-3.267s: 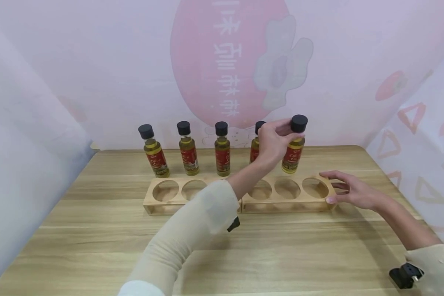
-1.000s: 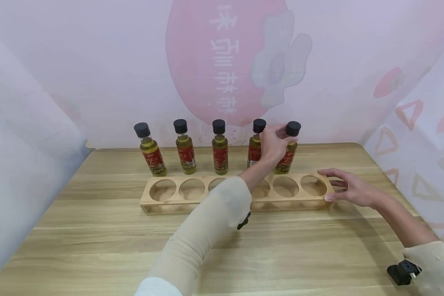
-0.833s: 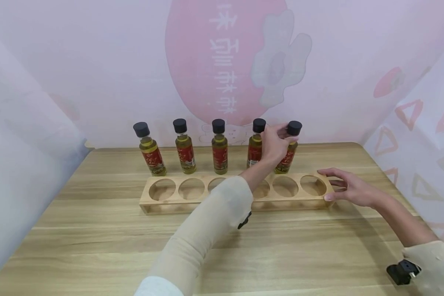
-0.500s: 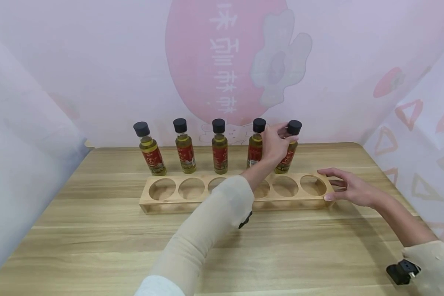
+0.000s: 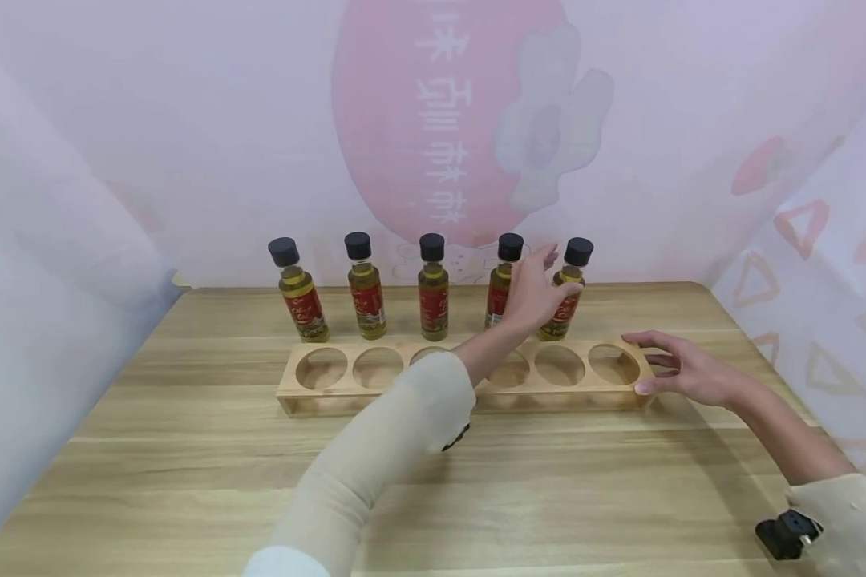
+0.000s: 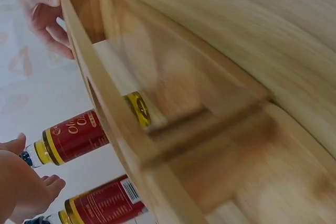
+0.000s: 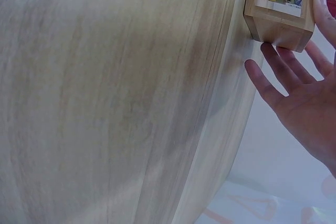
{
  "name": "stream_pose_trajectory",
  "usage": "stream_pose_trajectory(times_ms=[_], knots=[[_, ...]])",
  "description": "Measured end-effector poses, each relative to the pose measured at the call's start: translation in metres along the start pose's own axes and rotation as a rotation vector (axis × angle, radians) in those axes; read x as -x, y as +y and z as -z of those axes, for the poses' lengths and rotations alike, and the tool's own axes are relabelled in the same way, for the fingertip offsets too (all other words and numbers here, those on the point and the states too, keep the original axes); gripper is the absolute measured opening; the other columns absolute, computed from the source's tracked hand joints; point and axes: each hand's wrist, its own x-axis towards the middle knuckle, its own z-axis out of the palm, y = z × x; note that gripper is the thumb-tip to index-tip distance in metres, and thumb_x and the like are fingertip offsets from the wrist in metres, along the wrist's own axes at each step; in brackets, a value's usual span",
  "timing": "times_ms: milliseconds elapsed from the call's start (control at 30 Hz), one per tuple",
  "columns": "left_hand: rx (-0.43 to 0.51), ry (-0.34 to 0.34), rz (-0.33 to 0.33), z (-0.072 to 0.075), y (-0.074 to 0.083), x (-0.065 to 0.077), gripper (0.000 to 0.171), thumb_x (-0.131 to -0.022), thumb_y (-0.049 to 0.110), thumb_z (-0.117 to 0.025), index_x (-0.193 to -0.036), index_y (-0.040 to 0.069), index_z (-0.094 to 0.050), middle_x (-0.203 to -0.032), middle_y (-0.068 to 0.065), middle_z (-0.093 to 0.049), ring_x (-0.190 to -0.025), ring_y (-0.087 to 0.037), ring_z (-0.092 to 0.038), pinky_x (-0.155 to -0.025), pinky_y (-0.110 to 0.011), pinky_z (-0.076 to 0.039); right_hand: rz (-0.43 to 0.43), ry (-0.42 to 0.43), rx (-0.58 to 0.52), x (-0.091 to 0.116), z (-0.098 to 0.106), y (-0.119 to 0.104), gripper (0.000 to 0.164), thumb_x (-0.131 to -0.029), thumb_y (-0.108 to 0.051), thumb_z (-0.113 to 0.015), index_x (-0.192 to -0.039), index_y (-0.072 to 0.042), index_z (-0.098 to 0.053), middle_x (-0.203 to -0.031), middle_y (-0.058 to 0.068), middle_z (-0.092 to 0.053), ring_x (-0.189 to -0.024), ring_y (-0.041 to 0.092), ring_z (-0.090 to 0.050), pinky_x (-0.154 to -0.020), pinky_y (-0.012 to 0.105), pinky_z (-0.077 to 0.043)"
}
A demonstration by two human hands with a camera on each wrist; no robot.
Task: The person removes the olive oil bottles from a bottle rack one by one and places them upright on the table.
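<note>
Several olive oil bottles with black caps and red labels stand in a row behind a long wooden rack with round holes [image 5: 378, 396]. My left hand [image 5: 536, 292] is beside the rightmost bottle [image 5: 561, 308], thumb and fingers spread apart around its neck area. In the left wrist view the same hand [image 6: 23, 187] shows open beside that bottle [image 6: 79, 135]. My right hand [image 5: 696, 374] holds the rack's right end, thumb at the front corner and index finger at the back corner. The right wrist view shows this hand [image 7: 310, 111] at the rack's end [image 7: 281, 27].
The fourth bottle [image 5: 500, 292] is close on the left of my left hand, partly behind it. Further left stand other bottles, including the leftmost one [image 5: 305, 300], slightly tilted in view. A pale printed curtain [image 5: 260, 144] hangs behind the wooden table [image 5: 188, 481].
The rightmost bottle has come down from a raised position and stands behind the rack. My left hand has loosened from its cap, fingers now spread. The right hand stays at the rack's end.
</note>
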Motion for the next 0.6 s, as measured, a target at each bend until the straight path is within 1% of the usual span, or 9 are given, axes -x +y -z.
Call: stream_pose_trajectory(times_ms=[133, 233, 367, 467, 567, 600], knots=[[-0.007, -0.031, 0.015, 0.012, -0.005, 0.011, 0.07, -0.092, 0.01, -0.081, -0.153, 0.005, -0.049, -0.15, -0.011, -0.058, -0.139, -0.021, -0.055, -0.115, -0.03, -0.045, 0.011, 0.007, -0.003, 0.0, -0.001, 0.0, 0.07, -0.09, 0.003, -0.077, -0.147, 0.015, -0.039, -0.151, 0.037, -0.038, -0.132, 0.066, -0.042, -0.097, 0.023, -0.055], [0.02, -0.065, 0.033, 0.022, -0.008, 0.021, 0.07, -0.091, 0.008, -0.081, -0.153, 0.005, -0.049, -0.149, -0.011, -0.058, -0.138, -0.023, -0.055, -0.117, -0.032, -0.043, 0.021, 0.007, 0.001, 0.001, -0.001, 0.0, 0.07, -0.09, 0.003, -0.077, -0.147, 0.015, -0.039, -0.151, 0.038, -0.039, -0.132, 0.066, -0.042, -0.095, 0.017, -0.053], [0.061, -0.149, 0.024, 0.038, -0.012, 0.038, 0.067, -0.091, 0.005, -0.08, -0.151, 0.003, -0.05, -0.147, -0.013, -0.059, -0.137, -0.028, -0.057, -0.116, -0.034, -0.045, -0.001, 0.002, -0.005, 0.003, -0.001, -0.001, 0.072, -0.091, 0.0, -0.077, -0.149, 0.014, -0.038, -0.152, 0.037, -0.038, -0.133, 0.064, -0.041, -0.094, 0.016, -0.054], [0.053, -0.209, -0.017, 0.052, -0.014, 0.051, 0.059, -0.092, 0.005, -0.079, -0.146, 0.0, -0.056, -0.144, -0.016, -0.062, -0.133, -0.03, -0.06, -0.113, -0.034, -0.047, -0.017, 0.007, 0.004, 0.003, -0.002, -0.002, 0.072, -0.091, -0.001, -0.078, -0.15, 0.013, -0.038, -0.153, 0.035, -0.039, -0.134, 0.063, -0.041, -0.094, 0.017, -0.054], [0.026, -0.253, -0.06, 0.066, -0.016, 0.065, 0.049, -0.094, 0.006, -0.077, -0.14, -0.001, -0.061, -0.14, -0.017, -0.064, -0.129, -0.03, -0.063, -0.111, -0.032, -0.05, -0.002, 0.007, 0.025, 0.003, -0.002, -0.002, 0.072, -0.091, -0.001, -0.077, -0.149, 0.014, -0.037, -0.152, 0.037, -0.038, -0.133, 0.065, -0.042, -0.097, 0.028, -0.057], [0.022, -0.266, -0.071, 0.071, -0.018, 0.07, 0.047, -0.095, 0.006, -0.076, -0.138, -0.002, -0.062, -0.139, -0.017, -0.065, -0.128, -0.031, -0.063, -0.11, -0.032, -0.05, 0.0, 0.012, 0.034, 0.003, -0.002, -0.002, 0.072, -0.091, -0.001, -0.078, -0.149, 0.014, -0.038, -0.152, 0.036, -0.039, -0.132, 0.065, -0.042, -0.098, 0.028, -0.057]])
